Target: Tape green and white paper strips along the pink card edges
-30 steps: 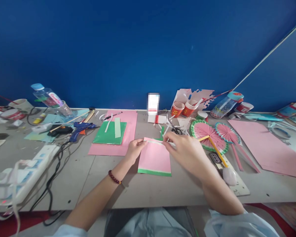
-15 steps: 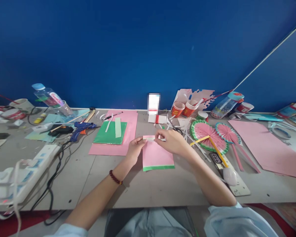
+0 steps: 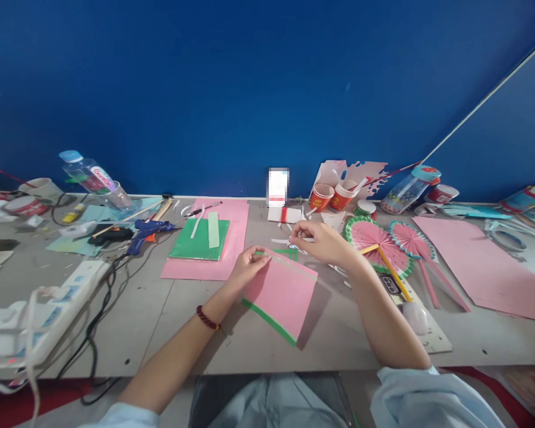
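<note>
My left hand (image 3: 251,264) pinches the upper left corner of a pink paper sheet (image 3: 283,291). The sheet is turned at an angle, with a green band (image 3: 270,323) along its near edge and a pale strip (image 3: 294,266) near its far edge. Partly behind it, a green strip-like piece (image 3: 292,254) shows on the table. My right hand (image 3: 314,241) is closed just beyond the sheet, with a thin white strip (image 3: 280,241) at its fingertips; the hand does not touch the sheet.
A wrapped green paper pack (image 3: 194,246) lies on pink paper to the left, near a blue glue gun (image 3: 145,235) and a power strip (image 3: 65,315). Pleated watermelon fans (image 3: 370,238), a phone (image 3: 391,284) and red paper cups (image 3: 321,198) are to the right.
My right hand has come away from the sheet, moving right and slightly up with the white strip. In my left hand the sheet has swung round to a slant.
</note>
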The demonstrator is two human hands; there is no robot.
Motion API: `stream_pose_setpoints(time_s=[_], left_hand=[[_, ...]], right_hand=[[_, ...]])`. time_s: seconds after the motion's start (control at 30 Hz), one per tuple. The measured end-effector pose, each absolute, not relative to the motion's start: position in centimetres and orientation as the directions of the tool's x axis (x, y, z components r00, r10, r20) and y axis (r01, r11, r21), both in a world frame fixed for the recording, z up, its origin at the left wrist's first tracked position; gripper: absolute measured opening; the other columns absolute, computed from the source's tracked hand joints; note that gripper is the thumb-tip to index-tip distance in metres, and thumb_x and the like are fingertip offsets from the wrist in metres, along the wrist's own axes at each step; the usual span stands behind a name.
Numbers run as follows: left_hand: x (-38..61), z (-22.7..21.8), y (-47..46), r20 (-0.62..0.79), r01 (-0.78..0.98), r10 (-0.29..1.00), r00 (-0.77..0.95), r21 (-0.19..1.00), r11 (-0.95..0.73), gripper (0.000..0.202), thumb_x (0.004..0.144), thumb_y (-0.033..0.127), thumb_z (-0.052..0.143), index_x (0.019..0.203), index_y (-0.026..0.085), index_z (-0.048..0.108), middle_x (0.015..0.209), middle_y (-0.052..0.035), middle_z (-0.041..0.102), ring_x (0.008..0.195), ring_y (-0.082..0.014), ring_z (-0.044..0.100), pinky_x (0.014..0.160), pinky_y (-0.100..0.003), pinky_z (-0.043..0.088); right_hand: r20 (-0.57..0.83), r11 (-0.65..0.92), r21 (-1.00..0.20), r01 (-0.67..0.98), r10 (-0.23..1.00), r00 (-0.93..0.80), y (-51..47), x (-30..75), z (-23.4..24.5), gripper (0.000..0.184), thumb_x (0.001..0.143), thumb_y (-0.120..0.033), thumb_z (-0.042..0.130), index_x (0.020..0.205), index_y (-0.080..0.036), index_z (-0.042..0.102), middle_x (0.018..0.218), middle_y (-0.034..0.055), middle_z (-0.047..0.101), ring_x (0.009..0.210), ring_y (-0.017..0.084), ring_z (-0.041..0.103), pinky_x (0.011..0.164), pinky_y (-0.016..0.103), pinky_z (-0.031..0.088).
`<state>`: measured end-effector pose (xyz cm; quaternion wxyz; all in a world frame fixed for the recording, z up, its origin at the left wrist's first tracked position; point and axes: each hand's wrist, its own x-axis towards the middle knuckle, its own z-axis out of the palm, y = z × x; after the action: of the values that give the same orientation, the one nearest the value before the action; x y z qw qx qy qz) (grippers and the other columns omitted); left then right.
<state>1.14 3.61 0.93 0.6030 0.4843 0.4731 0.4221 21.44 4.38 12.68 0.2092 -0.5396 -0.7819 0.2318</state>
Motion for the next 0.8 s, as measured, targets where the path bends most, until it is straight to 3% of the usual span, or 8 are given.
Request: stream_pose_setpoints(time_s=[0.2,0.3,0.47,0.63,0.8], left_hand=[[1.1,-0.1,3.5,0.065,0.201,0.985,0.163,0.975,-0.097,0.031,0.073,0.021,0.063,0.103,0.022,0.053,0.087,-0.0007,0.061,0.076,-0.0134,0.062,0.074,-0.027,0.048],[1.2,-0.7,3.3,0.119,0.291,0.975,0.190,0.941,-0.171,0.040,0.074,0.014,0.058,0.112,0.025,0.051,0.095,-0.0021,0.061,0.090,-0.0164,0.062,0.078,-0.030,0.049],[1.4,0.1,3.1,0.367,0.317,0.920,0.136,0.864,-0.391,0.041,0.076,0.020,0.064,0.115,0.026,0.054,0.117,-0.0063,0.055,0.115,-0.0216,0.052,0.100,-0.038,0.040],[1.3,1.7,3.2,0.254,0.132,0.965,0.063,0.956,-0.261,0.020,0.080,0.037,0.064,0.092,0.021,0.064,0.090,-0.0035,0.062,0.090,-0.0178,0.059,0.084,-0.031,0.045],[0.8,1.6,4.0,0.131,-0.019,0.991,-0.009,0.991,-0.131,0.022,0.074,0.040,0.069,0.072,0.019,0.063,0.074,-0.0001,0.059,0.073,-0.0137,0.053,0.070,-0.026,0.042]], right_hand=[[0.078,0.315,-0.616,0.722,0.936,-0.343,4.5,21.4,12.4,0.012,0.083,-0.029,0.052,0.082,-0.022,0.061,0.074,-0.0015,0.063,0.065,0.013,0.053,0.060,0.023,0.034],[0.060,0.328,-0.611,0.721,0.927,-0.371,4.5,21.6,12.4,0.015,0.084,-0.023,0.047,0.087,-0.022,0.061,0.077,-0.0009,0.065,0.066,0.012,0.055,0.061,0.023,0.035],[-0.002,0.361,-0.593,0.719,0.893,-0.450,4.4,21.5,12.4,0.022,0.084,-0.016,0.041,0.094,-0.022,0.059,0.076,-0.0011,0.064,0.066,0.013,0.056,0.061,0.023,0.036],[-0.075,0.383,-0.605,0.698,0.845,-0.529,4.5,21.0,12.0,0.023,0.084,-0.015,0.039,0.097,-0.023,0.057,0.074,-0.0014,0.064,0.064,0.013,0.057,0.061,0.023,0.037],[-0.049,0.389,-0.563,0.729,0.865,-0.499,4.9,20.7,11.1,0.024,0.084,-0.014,0.039,0.097,-0.022,0.058,0.073,-0.0012,0.064,0.063,0.014,0.058,0.062,0.024,0.037]])
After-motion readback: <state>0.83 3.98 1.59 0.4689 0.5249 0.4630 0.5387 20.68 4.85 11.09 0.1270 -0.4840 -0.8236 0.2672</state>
